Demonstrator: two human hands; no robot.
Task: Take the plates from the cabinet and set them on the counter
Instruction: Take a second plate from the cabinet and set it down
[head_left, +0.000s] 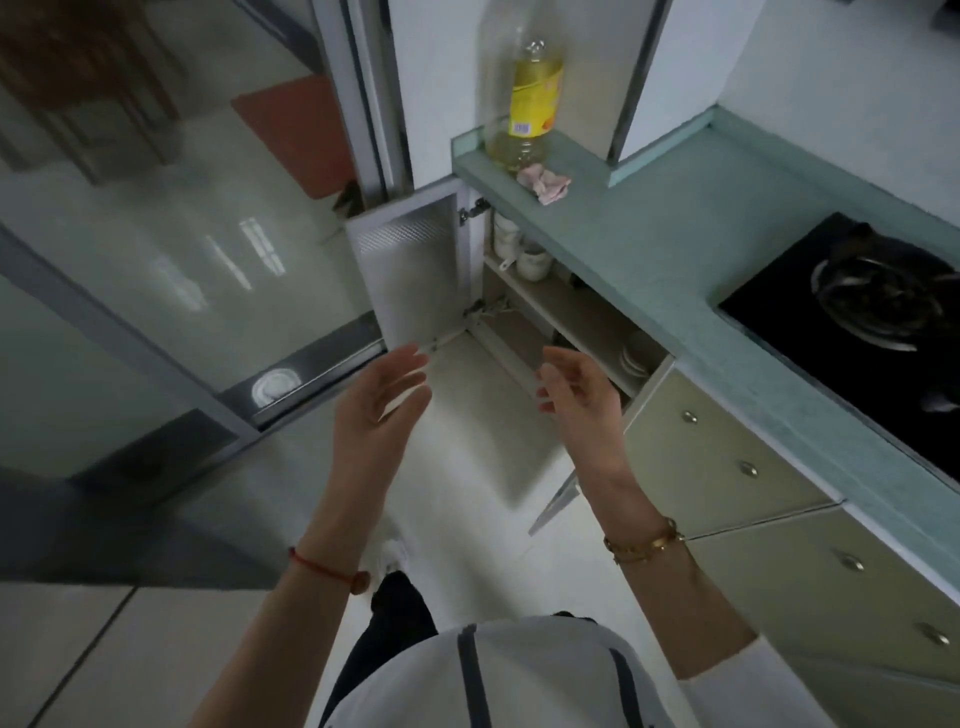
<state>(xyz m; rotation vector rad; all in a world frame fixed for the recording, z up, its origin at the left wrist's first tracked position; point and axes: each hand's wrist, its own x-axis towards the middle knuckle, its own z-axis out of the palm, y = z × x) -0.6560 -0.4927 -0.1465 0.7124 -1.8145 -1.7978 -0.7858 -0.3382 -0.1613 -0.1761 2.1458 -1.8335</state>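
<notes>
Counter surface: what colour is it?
The counter is pale teal green, faintly speckled. It shows best in the head view.

A home kitchen was shown. A teal counter (649, 249) was fitted along the wall, with a black gas hob (857, 322) set into it and a bottle (535, 98) of yellow oil stood at its far end. Beneath it, an open cabinet (561, 312) was stocked with white cups (519, 249) and plates (636, 353), and drawers (727, 457) with metal knobs were built in alongside. A framed glass door (156, 270) was seen at the left.
</notes>
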